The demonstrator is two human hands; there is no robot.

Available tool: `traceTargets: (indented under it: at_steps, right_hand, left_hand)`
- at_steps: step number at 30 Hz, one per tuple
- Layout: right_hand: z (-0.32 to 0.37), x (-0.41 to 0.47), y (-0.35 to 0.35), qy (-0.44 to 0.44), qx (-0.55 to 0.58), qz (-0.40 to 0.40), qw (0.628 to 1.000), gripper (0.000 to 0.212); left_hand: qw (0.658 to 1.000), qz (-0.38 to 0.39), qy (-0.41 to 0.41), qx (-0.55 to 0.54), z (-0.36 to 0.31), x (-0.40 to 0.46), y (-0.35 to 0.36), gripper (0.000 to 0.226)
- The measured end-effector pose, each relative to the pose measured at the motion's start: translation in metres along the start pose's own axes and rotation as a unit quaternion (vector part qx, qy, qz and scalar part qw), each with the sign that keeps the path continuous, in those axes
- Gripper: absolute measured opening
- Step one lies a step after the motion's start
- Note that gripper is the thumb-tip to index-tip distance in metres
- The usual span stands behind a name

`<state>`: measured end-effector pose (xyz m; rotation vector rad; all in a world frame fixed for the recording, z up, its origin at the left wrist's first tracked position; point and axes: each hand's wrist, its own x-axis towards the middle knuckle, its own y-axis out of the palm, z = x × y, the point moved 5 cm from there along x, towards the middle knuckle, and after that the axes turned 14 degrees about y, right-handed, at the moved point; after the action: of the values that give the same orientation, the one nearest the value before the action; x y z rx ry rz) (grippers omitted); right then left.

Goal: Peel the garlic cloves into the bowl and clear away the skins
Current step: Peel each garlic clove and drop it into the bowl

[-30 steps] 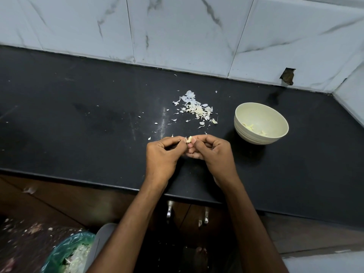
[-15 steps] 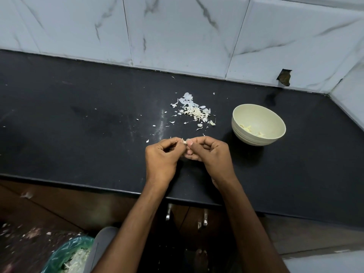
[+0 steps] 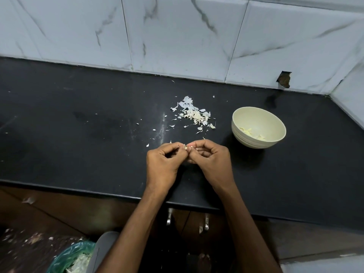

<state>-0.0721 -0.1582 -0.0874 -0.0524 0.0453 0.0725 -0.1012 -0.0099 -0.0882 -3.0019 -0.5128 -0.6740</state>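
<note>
My left hand (image 3: 164,164) and my right hand (image 3: 209,160) meet over the black counter (image 3: 78,134), fingertips together. Between them they pinch a small pale garlic clove (image 3: 185,147), mostly hidden by the fingers. Just beyond the hands lies a loose pile of white garlic skins (image 3: 194,114), with stray flakes scattered to its left. A cream bowl (image 3: 256,117) stands to the right of the pile, holding a few peeled cloves (image 3: 250,133).
White marble-look wall tiles (image 3: 177,36) rise behind the counter, with a side wall at the far right. Below the counter's front edge are dark cabinet doors with metal handles (image 3: 204,225). A green-lined waste bin (image 3: 72,259) with skins sits on the floor at lower left.
The hands stay together at the same spot, fingers working slightly on the clove; less of the clove shows now. The view has tilted a little.
</note>
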Motion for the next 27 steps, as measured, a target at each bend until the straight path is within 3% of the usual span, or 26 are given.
traceTargets:
  at_steps: [5, 8, 12, 16, 19, 21, 24, 27]
  right_hand:
    - [0.003, -0.012, -0.012, 0.023, 0.126, -0.009, 0.992, 0.008]
    - [0.018, -0.020, -0.046, -0.010, 0.108, -0.066, 0.992, 0.013]
    - [0.061, -0.013, -0.111, -0.091, -0.062, -0.189, 0.976, 0.017]
    - [0.083, 0.008, -0.150, -0.147, -0.303, -0.275, 0.901, 0.023]
    - [0.080, 0.020, -0.159, -0.106, -0.392, -0.311, 0.859, 0.030]
    - [0.081, 0.019, -0.151, -0.097, -0.413, -0.323, 0.846, 0.036]
    - [0.087, 0.007, -0.112, -0.173, -0.365, -0.287, 0.869, 0.033]
    - [0.061, 0.013, -0.057, -0.115, -0.320, -0.163, 0.926, 0.021]
  left_hand:
    - [0.995, -0.092, -0.011, 0.045, 0.013, 0.003, -0.013, 0.012]
    - [0.990, -0.020, 0.055, 0.126, 0.012, 0.010, -0.008, 0.010]
    - [0.946, 0.089, 0.151, 0.271, 0.007, 0.025, 0.012, 0.013]
    - [0.925, 0.085, 0.156, 0.335, 0.014, 0.046, 0.011, 0.015]
    - [0.922, 0.119, 0.157, 0.334, 0.021, 0.053, 0.015, 0.049]
    - [0.921, 0.126, 0.165, 0.329, 0.023, 0.056, 0.013, 0.052]
    - [0.925, 0.099, 0.178, 0.321, 0.025, 0.056, 0.009, 0.035]
    - [0.944, 0.077, 0.172, 0.272, 0.025, 0.054, 0.005, 0.054]
